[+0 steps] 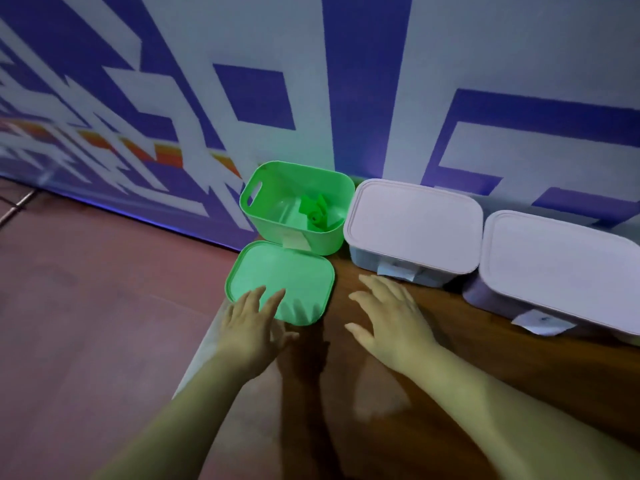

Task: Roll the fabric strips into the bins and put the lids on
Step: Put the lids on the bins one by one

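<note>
While the green bin (298, 216) is sitting open at frame centre with a rolled green strip (317, 214) inside, its lid (287, 275) is lying just below; the left hand (252, 323) is resting spread fingers on it, the right hand (391, 317) hovering open, holding nothing, near two lidded pale bins (415, 226).

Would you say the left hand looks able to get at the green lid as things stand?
Likely yes: the left hand reaches over the near edge of the green lid, which nothing else covers.

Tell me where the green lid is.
Head view, left of centre: the green lid lies flat on the table, just before the open green bin, with the left hand over its near edge.
</note>
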Available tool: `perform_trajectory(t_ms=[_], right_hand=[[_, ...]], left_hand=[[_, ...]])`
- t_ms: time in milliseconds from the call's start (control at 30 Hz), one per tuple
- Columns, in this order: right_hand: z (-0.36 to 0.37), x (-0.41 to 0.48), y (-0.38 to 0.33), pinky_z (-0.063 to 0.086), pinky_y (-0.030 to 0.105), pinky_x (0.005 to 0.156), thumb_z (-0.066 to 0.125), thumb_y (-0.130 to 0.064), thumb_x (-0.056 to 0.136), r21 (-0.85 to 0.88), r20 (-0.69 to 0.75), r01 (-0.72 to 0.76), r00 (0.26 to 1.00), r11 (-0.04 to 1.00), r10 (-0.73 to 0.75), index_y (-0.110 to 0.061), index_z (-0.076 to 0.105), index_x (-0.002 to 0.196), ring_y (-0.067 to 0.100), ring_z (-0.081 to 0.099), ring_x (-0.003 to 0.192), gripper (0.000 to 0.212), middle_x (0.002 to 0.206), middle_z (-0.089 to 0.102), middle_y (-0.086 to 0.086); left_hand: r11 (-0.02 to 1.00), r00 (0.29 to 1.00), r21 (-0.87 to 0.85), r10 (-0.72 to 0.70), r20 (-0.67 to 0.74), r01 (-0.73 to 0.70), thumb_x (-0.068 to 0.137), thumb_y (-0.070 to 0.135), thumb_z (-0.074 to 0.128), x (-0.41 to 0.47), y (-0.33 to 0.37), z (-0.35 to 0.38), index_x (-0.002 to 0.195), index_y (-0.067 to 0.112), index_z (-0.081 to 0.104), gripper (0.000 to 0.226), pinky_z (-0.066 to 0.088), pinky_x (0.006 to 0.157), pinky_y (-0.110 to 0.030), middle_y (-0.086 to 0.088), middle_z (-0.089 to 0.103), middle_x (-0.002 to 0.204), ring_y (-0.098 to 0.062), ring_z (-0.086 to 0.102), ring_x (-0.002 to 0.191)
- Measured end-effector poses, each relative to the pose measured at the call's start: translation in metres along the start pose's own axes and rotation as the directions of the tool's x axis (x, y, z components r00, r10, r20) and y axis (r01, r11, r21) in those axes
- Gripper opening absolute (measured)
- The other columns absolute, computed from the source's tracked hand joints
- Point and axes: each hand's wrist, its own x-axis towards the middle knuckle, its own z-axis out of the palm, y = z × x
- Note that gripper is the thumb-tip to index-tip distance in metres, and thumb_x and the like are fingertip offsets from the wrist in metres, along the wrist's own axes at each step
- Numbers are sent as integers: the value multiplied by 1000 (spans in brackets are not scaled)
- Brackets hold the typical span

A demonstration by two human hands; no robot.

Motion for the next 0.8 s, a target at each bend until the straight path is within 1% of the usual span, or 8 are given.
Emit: perform_trajectory(t_ms=[100,200,367,467,533,633,733,800], right_hand=[[18,8,-24,22,43,118,61,-48,88,39,95,28,995,999,-32,-25,57,127,25,29,144,46,155,36,2],[43,24,-46,25,43,117,63,-45,88,54,144,11,989,998,-18,-24,58,123,24,27,145,41,155,35,2],[86,52,-71,33,42,113,71,-39,82,25,185,-104,978,994,98,-23,66,105,28,39,139,28,148,46,6],[104,60,-81,41,43,107,80,-36,73,-20,208,-162,964,987,163,-24,68,93,30,50,131,27,138,56,7],[109,64,-86,50,44,97,88,-35,61,-51,192,-196,960,979,202,-26,68,83,30,58,121,31,127,63,6],[109,71,-92,55,40,87,92,-34,49,-90,152,-190,968,978,202,-28,68,68,26,66,106,32,112,69,1],[106,75,-93,53,40,93,92,-31,52,-114,126,-137,981,984,151,-25,70,68,23,67,105,28,108,70,-2],[103,75,-93,50,41,98,89,-30,60,-101,107,-112,987,989,123,-25,70,73,21,66,106,23,109,70,-3]], left_hand=[[1000,998,-11,-26,64,27,83,71,55,-1,-26,10,153,40,23,83,21,119,-46,-5,26,160,-29,22,147],[1000,997,-29,-8,78,10,84,65,58,13,-56,15,146,40,35,71,24,117,-46,-2,33,155,-27,28,143],[991,983,1,129,127,-130,85,50,62,46,-102,22,131,30,53,51,36,102,-43,-1,53,130,-28,48,119],[981,967,-6,193,169,-195,88,46,60,63,-118,24,130,29,54,46,38,100,-41,2,56,123,-27,49,115],[974,958,-7,225,176,-227,89,44,59,73,-124,24,125,28,56,40,39,95,-40,2,58,118,-27,49,112],[963,944,-23,268,192,-268,89,42,61,83,-131,25,119,27,60,34,41,89,-39,3,61,112,-27,51,108],[947,931,-39,321,172,-319,85,42,66,87,-138,29,115,27,64,33,44,86,-41,4,64,105,-28,57,102],[940,928,-53,341,149,-337,85,42,65,89,-143,28,113,27,65,32,44,85,-40,5,65,103,-27,58,100]])
